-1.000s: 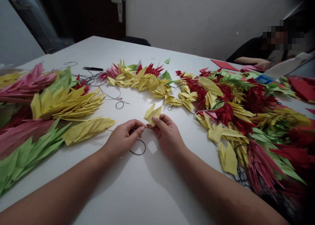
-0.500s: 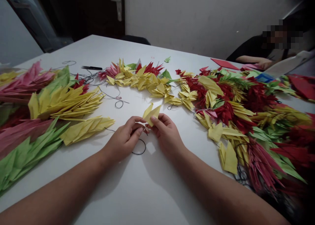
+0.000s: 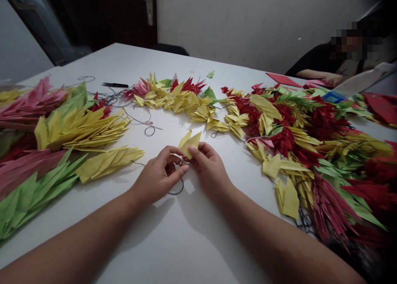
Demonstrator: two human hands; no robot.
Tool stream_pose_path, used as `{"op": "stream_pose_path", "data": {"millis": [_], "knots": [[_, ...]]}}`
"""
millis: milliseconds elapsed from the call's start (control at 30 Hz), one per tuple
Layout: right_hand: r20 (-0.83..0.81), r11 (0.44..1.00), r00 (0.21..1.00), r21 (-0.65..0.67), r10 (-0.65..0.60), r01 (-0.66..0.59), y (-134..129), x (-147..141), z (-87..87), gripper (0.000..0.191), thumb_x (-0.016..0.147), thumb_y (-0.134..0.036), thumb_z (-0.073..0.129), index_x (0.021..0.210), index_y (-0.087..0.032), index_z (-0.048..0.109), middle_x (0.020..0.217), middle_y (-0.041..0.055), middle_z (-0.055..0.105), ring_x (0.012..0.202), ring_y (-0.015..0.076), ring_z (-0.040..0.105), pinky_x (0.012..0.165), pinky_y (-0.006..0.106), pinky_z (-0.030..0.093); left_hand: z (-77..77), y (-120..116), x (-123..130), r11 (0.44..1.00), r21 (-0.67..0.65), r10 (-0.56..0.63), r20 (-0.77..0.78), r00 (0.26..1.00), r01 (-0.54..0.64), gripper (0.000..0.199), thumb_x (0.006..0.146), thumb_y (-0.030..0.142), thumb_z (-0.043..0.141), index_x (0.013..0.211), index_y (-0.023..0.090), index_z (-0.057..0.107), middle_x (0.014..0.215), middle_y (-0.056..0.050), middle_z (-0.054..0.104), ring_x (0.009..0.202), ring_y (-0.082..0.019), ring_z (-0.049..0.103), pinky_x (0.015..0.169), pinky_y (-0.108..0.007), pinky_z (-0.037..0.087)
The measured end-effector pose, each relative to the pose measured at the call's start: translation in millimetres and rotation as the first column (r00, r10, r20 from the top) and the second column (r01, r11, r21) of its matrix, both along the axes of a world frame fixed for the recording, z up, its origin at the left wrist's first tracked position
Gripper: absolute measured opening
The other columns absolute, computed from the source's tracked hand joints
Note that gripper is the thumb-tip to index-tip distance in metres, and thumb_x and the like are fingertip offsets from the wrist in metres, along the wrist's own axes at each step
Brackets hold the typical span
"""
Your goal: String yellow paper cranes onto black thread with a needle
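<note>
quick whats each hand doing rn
left hand: closed, seems to pinch the black thread near the paper
right hand: closed, holding the folded yellow origami piece

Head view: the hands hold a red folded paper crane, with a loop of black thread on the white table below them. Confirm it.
Wrong on the colour: the folded paper crane between the left hand and right hand is yellow, not red, as the head view shows. The rest stands: the loop of black thread lies on the white table below them.
</note>
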State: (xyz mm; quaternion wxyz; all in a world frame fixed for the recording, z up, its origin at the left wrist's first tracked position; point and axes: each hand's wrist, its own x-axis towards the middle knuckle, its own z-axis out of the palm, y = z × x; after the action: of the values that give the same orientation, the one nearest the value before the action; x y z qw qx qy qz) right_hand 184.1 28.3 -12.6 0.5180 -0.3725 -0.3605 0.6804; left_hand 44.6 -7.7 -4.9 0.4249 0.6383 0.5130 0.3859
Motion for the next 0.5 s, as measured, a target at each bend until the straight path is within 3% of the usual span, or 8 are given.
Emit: {"op": "stream_pose_path", "data": {"millis": [200, 367, 500], "knots": [[0.03, 1.0, 1.0, 0.016, -0.004, 0.003, -1.1, -0.2, -0.3, 0.028, 0.064, -0.038, 0.077, 0.072, -0.02, 0.057, 0.07, -0.0033, 0.063, 0.065, 0.0109, 0.057, 0.067, 0.026, 0.046, 1.0, -1.0, 2.6, 0.995, 0.001, 0.097, -0.035, 0.995, -0.097, 0.026, 0.08, 0.042, 0.059, 0.095, 0.024, 0.047, 0.081, 0.0, 0.07, 0.067, -0.015, 0.063, 0.059, -0.026, 0.043], [0.1, 0.998, 0.995, 0.068, -0.005, -0.002, -1.6, -0.6, -2.5, 0.029, 0.065, -0.041, 0.076, 0.073, -0.02, 0.058, 0.071, -0.0024, 0.062, 0.069, 0.0121, 0.057, 0.071, 0.028, 0.046, -1.2, -0.7, 4.5, 0.978, -0.008, 0.209, 0.051, 0.977, -0.209, 0.032, 0.076, 0.044, 0.065, 0.09, 0.023, 0.045, 0.077, 0.001, 0.07, 0.067, -0.015, 0.063, 0.061, -0.026, 0.044], [0.1, 0.996, 0.995, 0.085, 0.003, -0.012, -2.3, -1.2, -3.0, 0.026, 0.067, -0.039, 0.075, 0.074, -0.02, 0.06, 0.073, -0.0023, 0.062, 0.071, 0.0114, 0.056, 0.072, 0.027, 0.044, -2.0, 0.9, 4.3, 0.976, -0.034, 0.218, 0.092, 0.971, -0.216, 0.031, 0.075, 0.04, 0.065, 0.088, 0.024, 0.042, 0.074, 0.003, 0.068, 0.064, -0.014, 0.061, 0.06, -0.025, 0.043]]}}
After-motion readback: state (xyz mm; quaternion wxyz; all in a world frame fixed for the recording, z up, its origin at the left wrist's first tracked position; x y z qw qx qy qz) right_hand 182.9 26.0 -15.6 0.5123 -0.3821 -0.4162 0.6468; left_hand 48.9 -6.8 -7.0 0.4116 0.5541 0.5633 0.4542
